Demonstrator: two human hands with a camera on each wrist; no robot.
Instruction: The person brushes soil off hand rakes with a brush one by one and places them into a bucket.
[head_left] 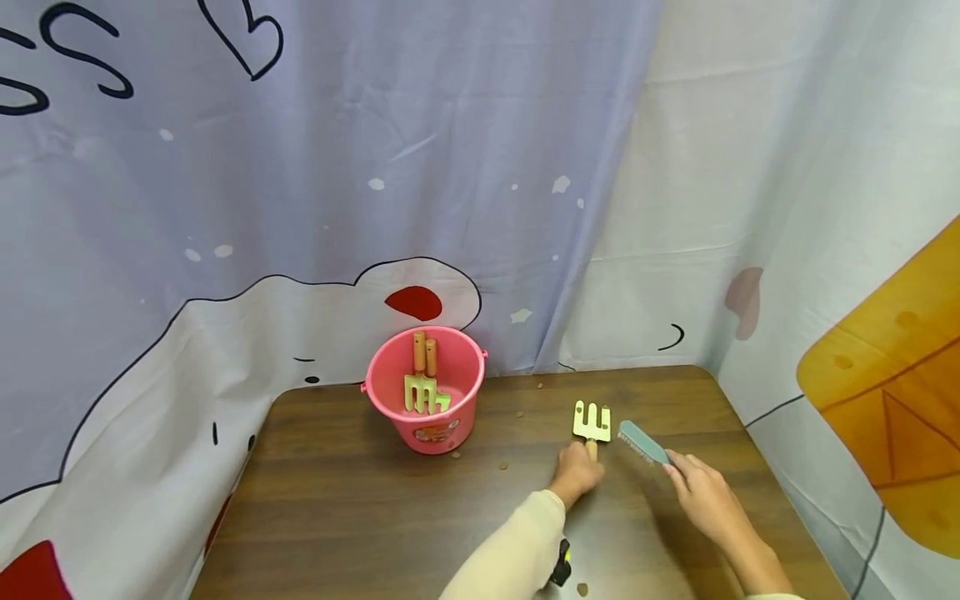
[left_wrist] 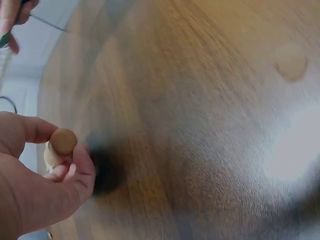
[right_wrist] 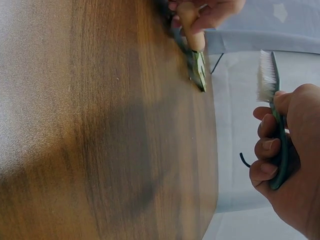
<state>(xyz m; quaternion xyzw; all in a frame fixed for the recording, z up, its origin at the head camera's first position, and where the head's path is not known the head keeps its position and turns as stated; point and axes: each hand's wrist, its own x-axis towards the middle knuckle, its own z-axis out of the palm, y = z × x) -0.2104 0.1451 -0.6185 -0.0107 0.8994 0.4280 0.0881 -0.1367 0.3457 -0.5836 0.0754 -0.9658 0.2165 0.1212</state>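
Note:
My left hand [head_left: 578, 472] grips a small garden fork [head_left: 592, 422] by its wooden handle, the pale green tines pointing away from me. In the left wrist view the round end of that handle [left_wrist: 64, 142] shows between thumb and fingers. A teal brush [head_left: 643, 442] with white bristles [right_wrist: 266, 77] is held by its handle in my right hand [head_left: 703, 497], with the fingers wrapped round it. The brush head is just right of the fork, apart from it. Farther left stands a pink bucket [head_left: 465, 408] with two wooden-handled green tools [head_left: 422, 390] inside, one of them a fork.
The brown wooden table [head_left: 337, 517] carries several small brownish bits, one near its front edge [head_left: 582, 589]. Printed curtains [head_left: 450, 167] hang behind the table and along its right side. A dark band with a yellow-green spot [head_left: 561, 563] is on the left wrist.

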